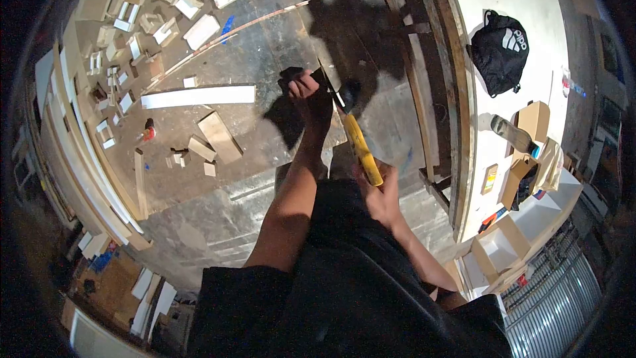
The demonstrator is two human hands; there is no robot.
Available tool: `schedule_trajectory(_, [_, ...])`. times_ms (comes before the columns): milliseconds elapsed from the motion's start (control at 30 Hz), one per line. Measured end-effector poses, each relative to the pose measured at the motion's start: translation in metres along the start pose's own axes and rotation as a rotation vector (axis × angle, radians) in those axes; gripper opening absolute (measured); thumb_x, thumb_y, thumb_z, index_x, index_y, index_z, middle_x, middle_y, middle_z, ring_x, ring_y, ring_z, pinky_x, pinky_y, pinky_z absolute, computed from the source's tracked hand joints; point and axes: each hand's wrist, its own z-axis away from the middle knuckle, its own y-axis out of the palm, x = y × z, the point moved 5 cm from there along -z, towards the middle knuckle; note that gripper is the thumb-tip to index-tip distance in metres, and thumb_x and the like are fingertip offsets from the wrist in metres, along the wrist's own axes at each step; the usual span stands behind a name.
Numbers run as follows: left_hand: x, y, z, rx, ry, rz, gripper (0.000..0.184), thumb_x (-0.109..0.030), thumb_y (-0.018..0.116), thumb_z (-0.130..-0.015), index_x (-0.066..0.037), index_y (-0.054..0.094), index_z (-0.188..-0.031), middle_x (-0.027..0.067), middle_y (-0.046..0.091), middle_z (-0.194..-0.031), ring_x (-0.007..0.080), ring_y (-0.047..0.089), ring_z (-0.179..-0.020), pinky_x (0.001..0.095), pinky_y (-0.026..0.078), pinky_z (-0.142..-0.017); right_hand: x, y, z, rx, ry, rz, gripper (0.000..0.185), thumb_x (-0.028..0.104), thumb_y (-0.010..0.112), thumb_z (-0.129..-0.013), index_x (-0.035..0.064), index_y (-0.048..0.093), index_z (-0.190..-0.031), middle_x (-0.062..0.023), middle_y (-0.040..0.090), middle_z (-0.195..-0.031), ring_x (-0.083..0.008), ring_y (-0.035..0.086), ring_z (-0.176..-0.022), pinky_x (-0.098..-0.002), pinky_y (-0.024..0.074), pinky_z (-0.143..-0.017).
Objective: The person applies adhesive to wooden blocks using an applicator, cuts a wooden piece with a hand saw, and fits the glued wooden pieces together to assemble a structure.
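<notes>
My right hand [379, 189] is wrapped round the lower end of a yellow-handled tool [361, 146]. The handle points forward, away from my body, and narrows to a thin shaft with a bright metal glint. Its far end lies in dark shadow, so I cannot make out the head. My left hand [305, 86] is closed, fingers curled, just left of that far end. A black object [290, 79] shows at its fingers, too dark to name. Both hands are in front of my body, above the concrete floor [265, 46].
Many small wooden pieces [199, 30] lie on the floor at the far left. A long white board [199, 97] and a plywood offcut [220, 137] are nearer. To the right, a white-topped table [493, 132] carries a black drawstring bag [500, 53], a clear bottle [510, 131] and cardboard boxes [532, 119].
</notes>
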Motion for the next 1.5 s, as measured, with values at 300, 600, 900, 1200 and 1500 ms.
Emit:
schedule_trajectory(300, [0.003,-0.015,-0.006,-0.195,-0.035,0.138,0.021,-0.016,0.061,-0.086,-0.01,0.057,-0.106,0.0074,0.058,-0.091,0.0274,0.056,-0.093,0.0426,0.042,-0.079,0.01,-0.003,-0.007,-0.031,-0.027,0.009,0.035,0.021,0.068,-0.097,-0.005,0.055,-0.115,-0.0046,0.063,-0.099,-0.0107,0.056,-0.085,-0.0274,0.0481,-0.076])
schedule_trajectory(600, [-0.005,-0.013,-0.013,-0.035,0.005,-0.184,0.028,-0.022,0.064,-0.083,-0.011,0.059,-0.109,0.0077,0.058,-0.094,0.0282,0.056,-0.092,0.0425,0.041,-0.076,0.046,-0.008,-0.016,-0.042,0.023,0.359,0.041,0.036,0.067,-0.097,-0.0006,0.063,-0.08,0.0013,0.058,-0.068,-0.0088,0.049,-0.065,-0.0286,0.0402,-0.058])
schedule_trajectory(900, [-0.003,-0.013,-0.013,-0.074,-0.021,-0.034,0.034,-0.023,0.066,-0.082,-0.013,0.059,-0.114,0.0107,0.058,-0.097,0.0321,0.056,-0.093,0.0485,0.044,-0.078,0.026,-0.006,-0.017,0.076,0.135,0.266,0.039,0.031,0.07,-0.095,0.0004,0.058,-0.074,0.0019,0.052,-0.064,-0.0106,0.05,-0.064,-0.0307,0.0422,-0.058])
schedule_trajectory(1200, [0.002,-0.012,-0.012,-0.06,0.011,-0.173,0.033,-0.019,0.066,-0.08,-0.013,0.063,-0.112,0.0108,0.059,-0.1,0.033,0.057,-0.096,0.0468,0.047,-0.081,0.027,0.005,-0.04,-0.02,0.134,0.42,0.03,0.021,0.069,-0.092,-0.0051,0.061,-0.079,-0.0056,0.061,-0.068,-0.0114,0.056,-0.069,-0.0366,0.0467,-0.062])
schedule_trajectory(1500, [-0.004,-0.021,-0.017,0.022,-0.042,-0.224,0.018,-0.019,0.065,-0.084,-0.014,0.061,-0.101,0.0075,0.058,-0.097,0.0299,0.057,-0.093,0.045,0.048,-0.074,0.008,-0.01,-0.012,-0.083,0.149,0.291,0.018,0.014,0.068,-0.088,-0.0038,0.066,-0.09,-0.0076,0.069,-0.08,-0.0174,0.064,-0.075,-0.0386,0.0505,-0.069])
